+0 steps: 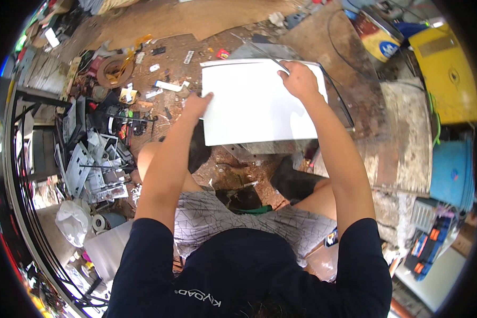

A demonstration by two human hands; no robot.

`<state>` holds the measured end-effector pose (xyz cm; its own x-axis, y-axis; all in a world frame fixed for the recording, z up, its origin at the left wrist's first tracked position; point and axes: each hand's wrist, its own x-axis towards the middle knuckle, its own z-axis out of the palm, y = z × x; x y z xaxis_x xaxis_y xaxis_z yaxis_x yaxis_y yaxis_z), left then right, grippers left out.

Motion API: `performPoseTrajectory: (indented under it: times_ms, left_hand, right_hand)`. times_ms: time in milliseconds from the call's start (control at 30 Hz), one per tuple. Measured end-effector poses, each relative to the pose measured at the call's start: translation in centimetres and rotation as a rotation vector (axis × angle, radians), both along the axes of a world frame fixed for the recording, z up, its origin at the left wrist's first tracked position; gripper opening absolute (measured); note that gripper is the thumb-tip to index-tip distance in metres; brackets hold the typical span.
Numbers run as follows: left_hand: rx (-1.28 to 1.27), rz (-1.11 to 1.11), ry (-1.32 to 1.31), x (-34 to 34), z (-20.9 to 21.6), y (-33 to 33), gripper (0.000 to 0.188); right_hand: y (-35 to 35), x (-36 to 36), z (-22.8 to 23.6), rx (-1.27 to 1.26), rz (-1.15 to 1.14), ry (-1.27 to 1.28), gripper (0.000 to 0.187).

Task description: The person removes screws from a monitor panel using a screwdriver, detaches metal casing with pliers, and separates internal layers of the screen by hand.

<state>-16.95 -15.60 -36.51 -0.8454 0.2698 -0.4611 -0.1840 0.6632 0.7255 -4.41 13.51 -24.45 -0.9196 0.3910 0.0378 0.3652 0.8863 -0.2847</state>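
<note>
A white rectangular panel [254,106] lies flat in front of me, a pale strip along its far edge. My left hand [197,105] is closed on the panel's left edge, its thumb by the rim and the other fingers mostly hidden. Above the panel's far right part, my right hand [300,79] is closed around a long thin dark strip [257,49], which slants away to the far left past the far edge. A narrow black frame piece [338,98] sticks out along the panel's right side. A grey board [270,147] shows under the near edge.
Metal and plastic scrap [93,164] is piled at the left, with small parts scattered near a brown ring [115,71]. Wooden boards [403,138], a yellow container [445,74] and a blue bin [453,175] stand at the right. A dark cable [334,40] curves across the far right.
</note>
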Motion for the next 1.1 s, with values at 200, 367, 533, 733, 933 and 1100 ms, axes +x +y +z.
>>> performPoseTrajectory:
  times_ms: [200,367,533,733,933,1100]
  left_hand:
    - [-0.039,0.051,0.052,0.9,0.3,0.6,0.063]
    - [-0.012,0.122,0.038,1.7,2.0,1.4,0.057]
    - [0.24,0.058,-0.037,3.0,6.5,0.3,0.037]
    - [0.61,0.195,0.019,6.9,18.2,-6.2,0.03]
    - [0.884,0.297,0.483,8.7,28.6,-17.9,0.029]
    - [0.725,0.523,0.887,7.7,32.4,-32.7,0.035]
  right_hand:
    - [0.9,-9.4,-4.2,0.1,0.099,-0.174,0.034]
    - [2.5,-9.5,-6.6,0.127,0.138,-0.223,0.031]
    - [4.0,-8.7,-3.8,0.074,0.153,0.006,0.03]
    - [9.8,-5.0,5.6,0.08,0.109,0.326,0.035]
    - [17.6,0.8,13.9,-0.153,0.195,0.66,0.039]
    - [19.1,4.9,18.9,-0.105,0.029,0.675,0.04]
